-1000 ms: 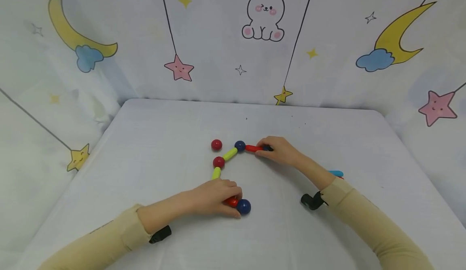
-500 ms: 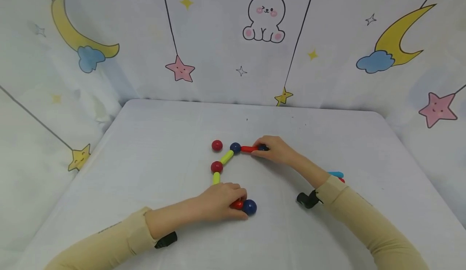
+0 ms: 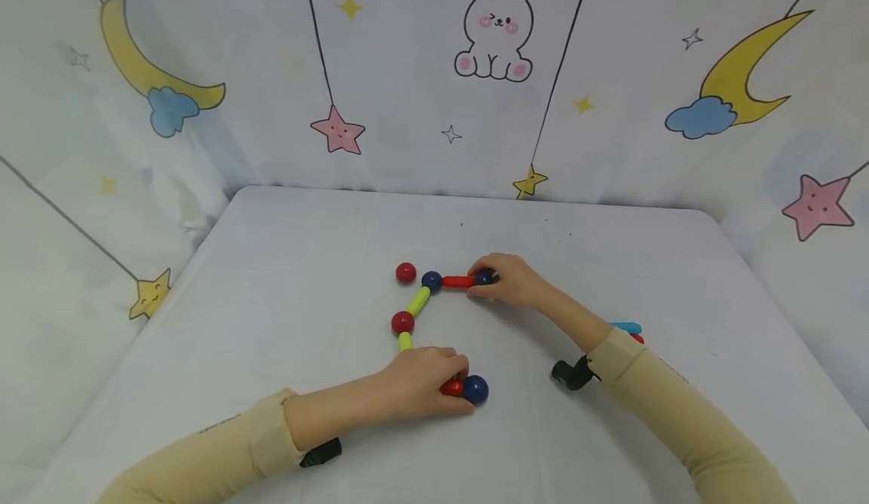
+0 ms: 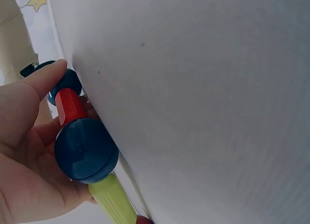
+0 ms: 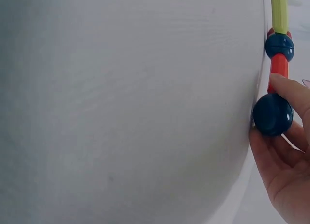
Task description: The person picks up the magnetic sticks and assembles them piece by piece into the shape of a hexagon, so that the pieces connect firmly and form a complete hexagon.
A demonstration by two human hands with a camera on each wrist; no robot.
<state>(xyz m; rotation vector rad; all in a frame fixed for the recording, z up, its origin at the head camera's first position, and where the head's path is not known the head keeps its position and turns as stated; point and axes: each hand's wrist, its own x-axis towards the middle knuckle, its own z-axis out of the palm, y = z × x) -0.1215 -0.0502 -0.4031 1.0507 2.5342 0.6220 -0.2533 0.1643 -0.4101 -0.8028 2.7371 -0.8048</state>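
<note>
A chain of toy building rods and balls lies bent between both hands, shaped like an open bracket. My left hand (image 3: 424, 383) grips its near end around a red rod (image 4: 70, 106), thumb over the blue end ball (image 3: 475, 389). Another blue ball (image 4: 86, 150), hidden from the head view, sits by the palm. Yellow-green rods (image 3: 419, 302) and a red ball (image 3: 403, 323) form the left side. At the far end my right hand (image 3: 512, 284) pinches a red rod (image 3: 458, 281) and its blue end ball (image 5: 273, 114). The far corner is a blue ball (image 3: 431, 281).
A loose red ball (image 3: 406, 272) lies just beyond the far corner. Blue and red rods (image 3: 626, 327) lie partly behind the right sleeve (image 3: 631, 361). A white cloth covers the table (image 3: 305, 262); a patterned curtain (image 3: 394, 51) stands behind it.
My left hand has shifted right and slightly nearer with its end of the chain. The right hand has slid a little left. The far corner ball and red ball moved left and nearer.
</note>
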